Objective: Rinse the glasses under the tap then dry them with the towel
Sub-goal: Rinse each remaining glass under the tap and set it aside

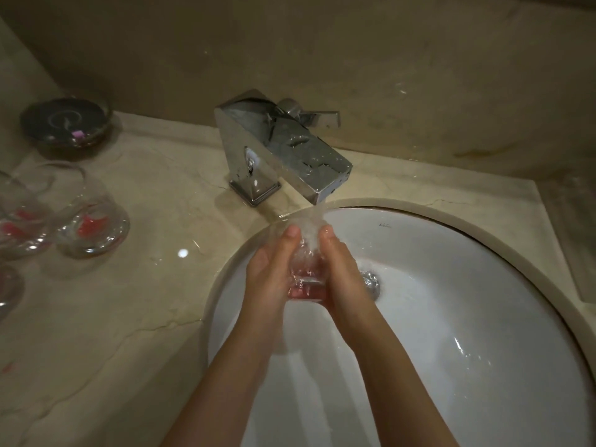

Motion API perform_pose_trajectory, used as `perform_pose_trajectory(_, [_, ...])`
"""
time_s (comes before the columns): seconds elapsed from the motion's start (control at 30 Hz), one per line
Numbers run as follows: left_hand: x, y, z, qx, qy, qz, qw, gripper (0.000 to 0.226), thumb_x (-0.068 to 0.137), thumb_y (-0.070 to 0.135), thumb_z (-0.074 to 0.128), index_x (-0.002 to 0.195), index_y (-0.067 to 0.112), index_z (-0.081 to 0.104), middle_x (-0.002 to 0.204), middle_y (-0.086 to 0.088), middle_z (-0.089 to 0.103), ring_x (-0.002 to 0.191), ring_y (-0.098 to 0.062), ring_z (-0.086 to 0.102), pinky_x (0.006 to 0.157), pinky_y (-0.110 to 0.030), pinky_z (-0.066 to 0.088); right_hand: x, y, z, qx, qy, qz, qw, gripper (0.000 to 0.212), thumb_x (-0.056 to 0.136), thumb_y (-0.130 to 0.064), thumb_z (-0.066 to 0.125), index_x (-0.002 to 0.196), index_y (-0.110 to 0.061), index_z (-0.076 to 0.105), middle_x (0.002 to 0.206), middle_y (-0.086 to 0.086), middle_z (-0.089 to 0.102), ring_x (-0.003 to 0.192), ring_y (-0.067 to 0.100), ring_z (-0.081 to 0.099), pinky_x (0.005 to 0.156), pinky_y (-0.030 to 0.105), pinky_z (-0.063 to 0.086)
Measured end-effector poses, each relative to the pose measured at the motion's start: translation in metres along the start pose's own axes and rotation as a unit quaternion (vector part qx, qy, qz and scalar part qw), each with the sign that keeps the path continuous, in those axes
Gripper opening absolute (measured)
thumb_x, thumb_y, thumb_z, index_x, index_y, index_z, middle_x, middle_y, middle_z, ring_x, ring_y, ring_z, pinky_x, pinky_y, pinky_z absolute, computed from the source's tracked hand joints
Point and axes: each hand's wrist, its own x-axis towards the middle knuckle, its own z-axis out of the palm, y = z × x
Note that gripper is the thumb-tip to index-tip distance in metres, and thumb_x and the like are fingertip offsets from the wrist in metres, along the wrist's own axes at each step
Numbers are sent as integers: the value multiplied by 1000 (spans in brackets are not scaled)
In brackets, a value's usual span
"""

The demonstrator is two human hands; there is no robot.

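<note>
A clear glass [306, 272] with a reddish base is held over the white sink [467, 285], right under the chrome tap [283, 150]. Water runs from the spout into the glass's mouth. My left hand [272, 269] grips the glass's left side and my right hand [338, 272] grips its right side, fingers pointing toward the tap. Two more clear glasses with red marks stand on the counter at the left, one [87, 211] nearer the sink and one [19, 217] at the frame's edge. No towel shows.
A dark glass dish [64, 124] sits at the back left of the beige marble counter [129, 317]. Another glass base [8, 288] peeks in at the left edge. The drain [371, 282] lies right of my hands. A wall rises behind the tap.
</note>
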Motion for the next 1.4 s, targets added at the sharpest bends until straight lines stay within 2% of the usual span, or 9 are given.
perform_pose_trajectory(0.1, [-1,0,-2,0,16,2,1000,63,69,54,61,115,12,69,103,-9,75,94,-27,73,81,-43,58,-3,-5,-5,-62,-18,4,998,94,56,-90,55,113,-16,60,109,7,70,97,21,70,85,49,57])
perform_pose_trajectory(0.2, [-5,0,-3,-8,37,7,999,59,69,52,61,111,10,69,100,-12,75,90,-28,73,76,-43,59,-8,-13,-9,-129,11,-8,991,73,67,-80,51,106,-18,60,100,0,69,92,14,69,88,44,56])
perform_pose_trajectory(0.37, [-9,2,-5,-3,52,-4,999,59,72,56,67,112,12,69,106,-13,73,98,-31,70,87,-48,56,-9,-38,-12,-137,81,-90,983,47,95,-49,46,135,-24,48,131,-7,54,122,13,51,108,44,41])
perform_pose_trajectory(0.47, [-11,3,-4,1,50,-15,999,61,73,57,74,113,12,68,109,-12,73,99,-29,71,90,-48,55,-10,-63,-6,-76,77,-137,985,50,99,-44,40,147,-28,36,150,-9,39,136,10,39,113,43,36])
perform_pose_trajectory(0.6, [-16,6,0,1,36,-32,999,66,67,57,74,116,13,66,108,-8,73,98,-27,71,88,-44,57,-5,-88,4,-64,65,-186,978,55,100,-47,37,151,-31,25,157,-11,28,143,9,28,117,45,28])
perform_pose_trajectory(0.8, [-20,6,2,-1,19,-42,999,70,62,54,67,120,17,64,107,-5,74,98,-24,71,91,-46,55,4,-108,13,-65,13,-187,980,58,99,-48,40,152,-35,20,157,-11,27,140,11,34,117,44,27])
perform_pose_trajectory(1.2, [-18,5,2,-5,7,-39,999,73,62,53,66,122,12,62,106,-9,74,91,-23,73,82,-44,58,-10,-103,15,-80,33,-199,976,48,101,-39,42,148,-34,34,145,-13,43,121,-2,47,114,36,33])
perform_pose_trajectory(1.33, [-18,5,8,-3,8,-48,999,77,57,56,67,121,12,63,105,-10,74,89,-24,73,79,-43,59,-12,-101,15,-74,25,-198,977,49,101,-41,40,149,-35,31,153,-13,34,137,5,36,115,35,30])
perform_pose_trajectory(1.4, [-19,4,10,0,10,-54,998,73,60,55,67,120,13,64,105,-10,74,90,-26,73,78,-46,60,-15,-97,12,-73,16,-203,976,50,99,-45,39,148,-35,32,150,-19,37,132,-4,37,112,27,30])
